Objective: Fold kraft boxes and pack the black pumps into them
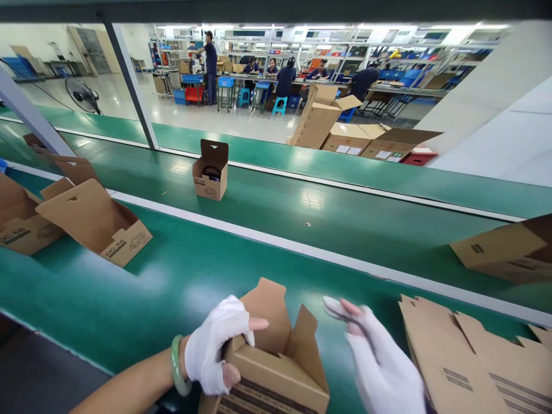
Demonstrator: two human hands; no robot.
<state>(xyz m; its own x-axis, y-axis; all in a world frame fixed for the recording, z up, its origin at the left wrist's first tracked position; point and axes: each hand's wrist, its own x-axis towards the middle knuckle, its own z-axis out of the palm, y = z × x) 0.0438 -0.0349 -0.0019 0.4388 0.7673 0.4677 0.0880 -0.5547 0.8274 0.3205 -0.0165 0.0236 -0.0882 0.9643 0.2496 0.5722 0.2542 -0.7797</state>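
A small brown cardboard box (276, 368) with its flaps up stands at the near edge of the green conveyor (181, 276). My left hand (218, 345), in a white fingerless glove and with a green bangle at the wrist, grips the box's left side. My right hand (375, 359), also gloved, hovers just right of the box with fingers stretched out, holding nothing. A stack of flat unfolded cartons (470, 356) lies right of that hand.
Open boxes (95, 221) lie on the belt at left, another box (211, 171) with a dark item inside stands further along, and one (509, 250) at right. Large cartons (345, 129) are piled beyond the belt. Several people work at benches in the background.
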